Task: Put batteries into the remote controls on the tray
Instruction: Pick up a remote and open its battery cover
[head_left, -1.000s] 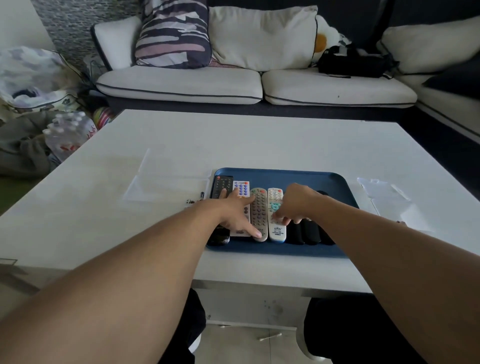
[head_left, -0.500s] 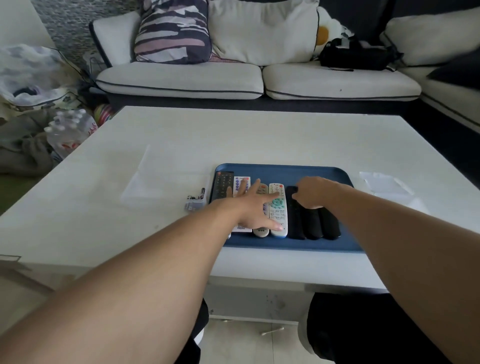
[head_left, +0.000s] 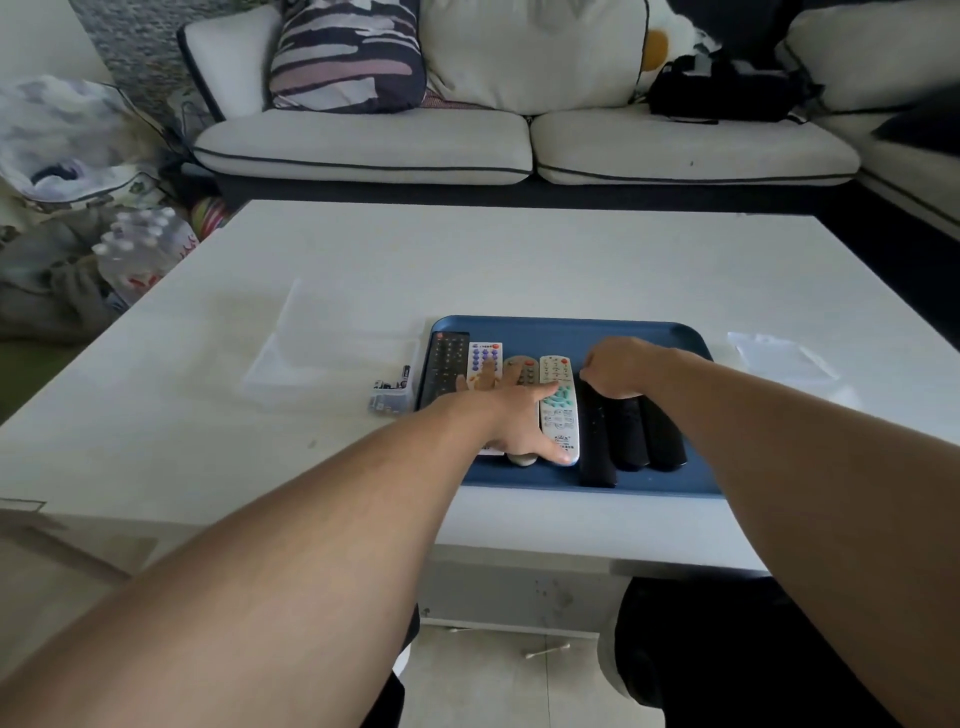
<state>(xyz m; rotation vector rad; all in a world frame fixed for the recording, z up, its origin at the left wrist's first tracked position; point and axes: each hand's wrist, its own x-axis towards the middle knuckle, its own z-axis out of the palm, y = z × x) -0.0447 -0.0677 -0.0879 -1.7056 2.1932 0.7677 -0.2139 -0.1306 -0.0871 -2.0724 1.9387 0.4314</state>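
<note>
The blue tray (head_left: 571, 327) held seven remote controls side by side beneath my hands: a black one (head_left: 444, 364) beyond my left wrist, three pale ones (head_left: 558, 415) under my left hand (head_left: 511, 415), three black ones (head_left: 631, 436) under my right. My left hand lay flat, fingers spread across the pale remotes, thumb at the near end. My right hand (head_left: 621, 366) was curled over the black remotes' far ends; whether it gripped one I could not tell. Batteries (head_left: 389, 395) lay left of my left hand, beside the tray.
</note>
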